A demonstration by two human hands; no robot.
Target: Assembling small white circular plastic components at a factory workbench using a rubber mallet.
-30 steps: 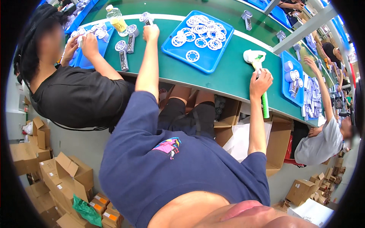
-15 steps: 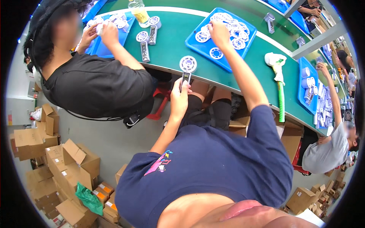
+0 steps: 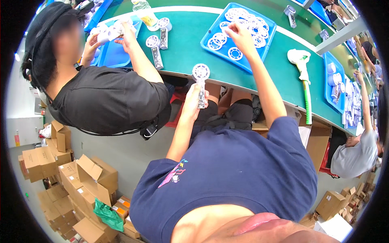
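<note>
In our left hand (image 3: 193, 102) we grip a handheld unit (image 3: 201, 90) by the bench (image 3: 182, 56) edge; our right hand (image 3: 240, 37), fingers curled, is over white rings (image 3: 254, 22) in a blue tray (image 3: 223, 50), pinching we cannot tell what.

A clear bottle (image 3: 147, 17), yellow lower down, stands on the green table (image 3: 277, 73). Left: a co-worker in black (image 3: 117, 101) wearing a dark cap. Far right: a co-worker in grey (image 3: 356, 157). Lower left: stacked cardboard boxes (image 3: 69, 178) on the grey floor (image 3: 133, 158), a crumpled green plastic bag (image 3: 107, 214) against them. Lower right: further cartons (image 3: 330, 204).
</note>
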